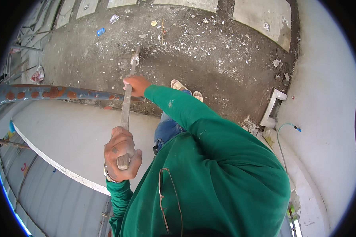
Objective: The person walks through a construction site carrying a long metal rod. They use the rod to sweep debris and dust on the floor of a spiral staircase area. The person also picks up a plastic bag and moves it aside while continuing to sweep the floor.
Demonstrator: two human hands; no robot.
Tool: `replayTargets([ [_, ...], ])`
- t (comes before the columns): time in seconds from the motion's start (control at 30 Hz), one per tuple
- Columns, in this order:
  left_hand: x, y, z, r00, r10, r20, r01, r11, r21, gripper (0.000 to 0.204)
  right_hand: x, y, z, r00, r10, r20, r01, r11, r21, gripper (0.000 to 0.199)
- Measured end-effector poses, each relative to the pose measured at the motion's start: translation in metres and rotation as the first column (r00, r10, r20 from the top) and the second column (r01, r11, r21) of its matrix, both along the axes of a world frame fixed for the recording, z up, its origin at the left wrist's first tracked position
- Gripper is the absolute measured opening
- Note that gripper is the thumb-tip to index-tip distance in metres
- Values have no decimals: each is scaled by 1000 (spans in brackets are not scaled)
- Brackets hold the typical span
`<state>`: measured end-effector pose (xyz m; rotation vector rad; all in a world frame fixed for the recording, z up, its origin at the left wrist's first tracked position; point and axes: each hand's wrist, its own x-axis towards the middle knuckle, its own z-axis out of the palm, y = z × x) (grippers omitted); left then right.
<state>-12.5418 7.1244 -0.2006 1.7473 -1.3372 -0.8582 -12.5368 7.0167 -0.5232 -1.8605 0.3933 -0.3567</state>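
Observation:
A long, squared wooden handle (125,108) slants away from me over the dirty ground. My left hand (118,152), with a watch at the wrist, is wrapped round its near end, and the butt sticks out past the fingers. Farther along, my right hand (137,85) is closed round the shaft. Beyond that hand, a pale wrapping (135,60) circles the handle. The far end reaches down to the ground among bits of debris; its head is too unclear to name.
White crumbs litter the grey ground (178,65), with a blue wrapper (101,32) among them. Flat slabs (263,19) lie along the far side. A rusty blue-grey pole (59,93) juts in from the left. At right stand a pale wall (324,94) and a concrete frame (272,108).

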Motion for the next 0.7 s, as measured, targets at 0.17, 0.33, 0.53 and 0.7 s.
replayTargets([
  [0.17, 22, -6, 55, 958, 185, -218, -239, 936, -257, 24, -23, -36, 69, 985, 95, -142, -109, 989, -96, 23],
  [0.33, 1, -61, 12, 807, 75, -585, -190, 972, -138, 25, -184, -75, 59, 904, -166, -395, 142, 986, -91, 29],
  [0.53, -161, -132, -119, 762, -208, -614, 286, 958, 31, 23, -425, -89, -61, 602, -616, -508, 547, 782, -299, 19],
  [0.7, -228, -185, -106, 873, -63, -483, 176, 966, 192, 22, -451, -128, -80, 600, -590, -540, 574, 788, -223, 18],
])
